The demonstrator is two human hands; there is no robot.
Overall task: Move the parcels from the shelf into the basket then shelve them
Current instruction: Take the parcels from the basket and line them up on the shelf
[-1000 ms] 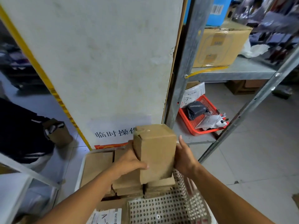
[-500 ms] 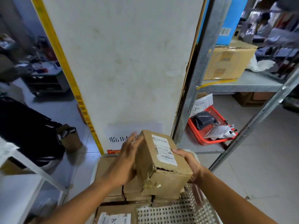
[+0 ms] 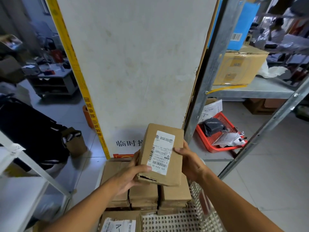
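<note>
Over the last second the parcel (image 3: pixel 161 155) has been turned in the hands: a plain brown face was shown first, and now the white shipping label with its barcodes is turned up toward the camera. It is held above the stacked boxes (image 3: pixel 145 193) in the white perforated basket (image 3: pixel 184 218), tilted, with a torn seam on its near edge. The left hand (image 3: pixel 132 174) is curled round the near-left corner, thumb pressed on the label's lower edge; the right hand (image 3: pixel 189 160) grips the right side, thumb laid on the top face. Both grips are closed on the parcel, none of it resting on the stack below.

The turn is judged to be a label check, so the shelving stage appears to be in hand, with the slot to be read off before placing.

Straight ahead stands a broad white panel (image 3: pixel 138 64) edged with yellow tape, blocking the far side. To the right, a metal shelf (image 3: pixel 250 89) carries a large carton (image 3: pixel 237 67), and a red tray (image 3: pixel 217 139) of packets lies lower down. The slanting shelf upright at right must be cleared on any reach that way.
</note>
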